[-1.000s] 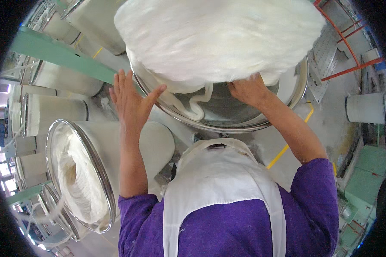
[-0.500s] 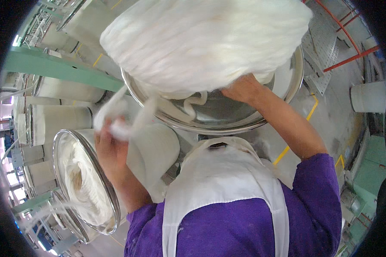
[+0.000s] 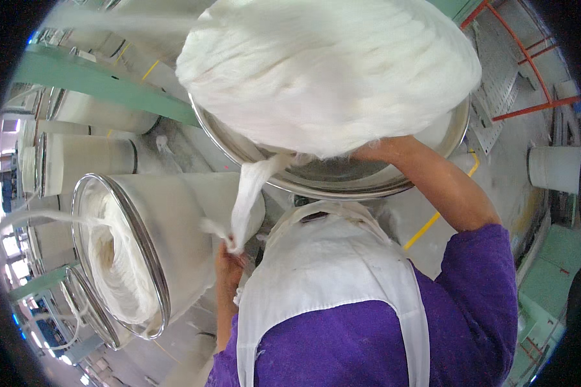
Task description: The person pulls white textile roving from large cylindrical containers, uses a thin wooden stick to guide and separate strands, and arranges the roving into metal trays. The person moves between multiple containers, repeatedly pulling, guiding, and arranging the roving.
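Observation:
A big white mass of cotton sliver [image 3: 329, 71] bulges over the wide metal-rimmed can [image 3: 342, 193] in front of me. My right hand [image 3: 384, 148] reaches under its near edge, and its fingers are hidden in the fibre. Down by the left side of my apron, my left hand [image 3: 231, 261] is closed on a loose length of sliver [image 3: 246, 193]. That length runs up from the fingers to the can's near rim, under the mass. A short frayed end sticks out beside the hand.
At left, a sliver-filled can [image 3: 119, 258] has a strand rising from its coils. More pale cans [image 3: 90, 161] stand behind it, beyond a green beam [image 3: 110, 90]. Red railings [image 3: 536, 109] and a perforated metal step [image 3: 497, 109] lie at far right. A blurred strand crosses the upper left.
My left hand has drawn down and in toward my apron with the sliver, which now hangs longer. The cotton mass sits lower over the can's near side. My right hand stays under it.

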`<state>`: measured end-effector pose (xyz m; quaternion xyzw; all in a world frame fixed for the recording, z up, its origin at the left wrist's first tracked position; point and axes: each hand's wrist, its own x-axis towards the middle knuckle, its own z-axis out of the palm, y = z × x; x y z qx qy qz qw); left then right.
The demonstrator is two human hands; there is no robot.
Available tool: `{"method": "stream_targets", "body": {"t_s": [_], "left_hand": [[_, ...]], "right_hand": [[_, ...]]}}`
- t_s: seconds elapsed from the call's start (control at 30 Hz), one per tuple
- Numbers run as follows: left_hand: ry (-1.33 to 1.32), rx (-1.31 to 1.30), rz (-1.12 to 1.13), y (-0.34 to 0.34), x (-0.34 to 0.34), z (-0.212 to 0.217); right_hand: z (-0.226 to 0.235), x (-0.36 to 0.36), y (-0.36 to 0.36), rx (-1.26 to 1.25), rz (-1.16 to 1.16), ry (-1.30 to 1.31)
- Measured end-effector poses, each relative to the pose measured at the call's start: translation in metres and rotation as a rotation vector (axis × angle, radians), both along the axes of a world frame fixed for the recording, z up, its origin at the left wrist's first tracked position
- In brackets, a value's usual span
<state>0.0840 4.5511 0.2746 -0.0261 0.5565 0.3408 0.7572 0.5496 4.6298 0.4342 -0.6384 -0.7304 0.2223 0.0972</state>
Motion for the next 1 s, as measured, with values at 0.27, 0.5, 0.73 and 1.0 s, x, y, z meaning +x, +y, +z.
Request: {"method": "stream_targets", "body": {"t_s": [0.27,0.5,0.73,1.0], "left_hand": [[1.119,0.667,-1.496,0.029,0.057,0.042],[0.834,1.353,-0.873,0.079,0.123,0.100],[0.340,1.672,-1.047,0.090,0.167,0.077],[-0.072,1.103,-0.981,0.032,0.176,0.054]], "right_hand": [[0.019,-0.007,-0.002,-0.477,0.137,-0.076],[0.051,-0.049,-0.073,0.119,-0.301,0.036],[0.043,-0.055,-0.082,0.305,-0.366,-0.147],[0.040,-0.065,-0.079,0.381,-0.430,-0.158]]}}
